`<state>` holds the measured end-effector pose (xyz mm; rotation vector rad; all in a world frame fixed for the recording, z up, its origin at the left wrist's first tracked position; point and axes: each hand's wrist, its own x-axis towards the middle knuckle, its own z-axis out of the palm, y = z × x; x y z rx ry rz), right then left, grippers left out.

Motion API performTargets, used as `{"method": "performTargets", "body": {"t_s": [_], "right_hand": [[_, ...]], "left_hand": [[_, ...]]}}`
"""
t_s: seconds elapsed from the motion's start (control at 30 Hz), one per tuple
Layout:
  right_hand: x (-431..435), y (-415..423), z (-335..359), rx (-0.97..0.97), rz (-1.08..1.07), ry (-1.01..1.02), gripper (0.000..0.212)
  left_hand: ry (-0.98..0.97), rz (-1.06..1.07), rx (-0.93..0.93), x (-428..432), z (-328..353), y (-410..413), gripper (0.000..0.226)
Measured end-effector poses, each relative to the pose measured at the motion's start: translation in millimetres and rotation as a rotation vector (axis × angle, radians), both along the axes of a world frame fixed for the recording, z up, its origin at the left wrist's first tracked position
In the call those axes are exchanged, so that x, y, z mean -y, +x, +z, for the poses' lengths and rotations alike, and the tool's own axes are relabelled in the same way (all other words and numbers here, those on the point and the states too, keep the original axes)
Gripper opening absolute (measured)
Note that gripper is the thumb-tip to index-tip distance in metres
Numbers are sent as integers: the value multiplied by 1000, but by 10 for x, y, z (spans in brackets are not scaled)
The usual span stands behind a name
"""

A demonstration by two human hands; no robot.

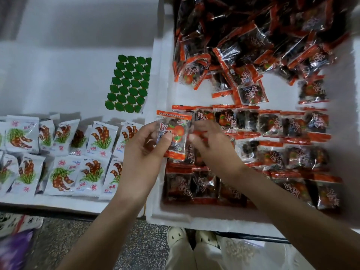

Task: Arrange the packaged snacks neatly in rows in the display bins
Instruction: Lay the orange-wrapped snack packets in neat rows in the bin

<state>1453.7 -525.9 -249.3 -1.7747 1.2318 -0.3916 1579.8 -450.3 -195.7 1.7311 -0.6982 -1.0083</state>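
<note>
You are pinching an orange snack packet [174, 134] between the thumb and fingers of your left hand [144, 151], with your right hand [210, 146] curling its fingers onto the packet's right edge. You are holding it over the left wall of the foam bin [155, 215], beside the packet rows [272, 145].

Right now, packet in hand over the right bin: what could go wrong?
1. The orange packet, pinched between left hand and right hand, hangs over the bin wall; dropped, it could land among the white packets.
2. The loose pile behind could slide onto the finished rows.
</note>
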Motion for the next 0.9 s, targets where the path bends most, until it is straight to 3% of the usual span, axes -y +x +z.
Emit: {"method": "performTargets", "body": {"t_s": [0.07,0.17,0.23,0.37,0.47,0.57,0.73,0.9], "right_hand": [[-7,-114,112,119,-72,44,27],[-49,-281,282,391,-107,389,24],[-88,-353,316,436,-61,463,16],[24,-532,271,322,-84,410,14],[222,-696,192,90,-141,254,13],[323,-732,121,-41,-139,155,19],[319,-673,24,-164,-94,91,25],[327,-604,-39,-136,-82,116,41]], "left_hand": [[21,-21,-1,-5,-15,-60,12],[54,-158,47,-37,-80,-209,24],[55,-237,147,-54,-140,-317,31],[45,-415,495,-29,-276,-425,41],[35,-624,856,55,-345,-397,51],[104,-828,1099,155,-445,-355,66],[152,-972,1297,253,-492,-357,58],[174,-969,1339,274,-384,-286,64]]}}
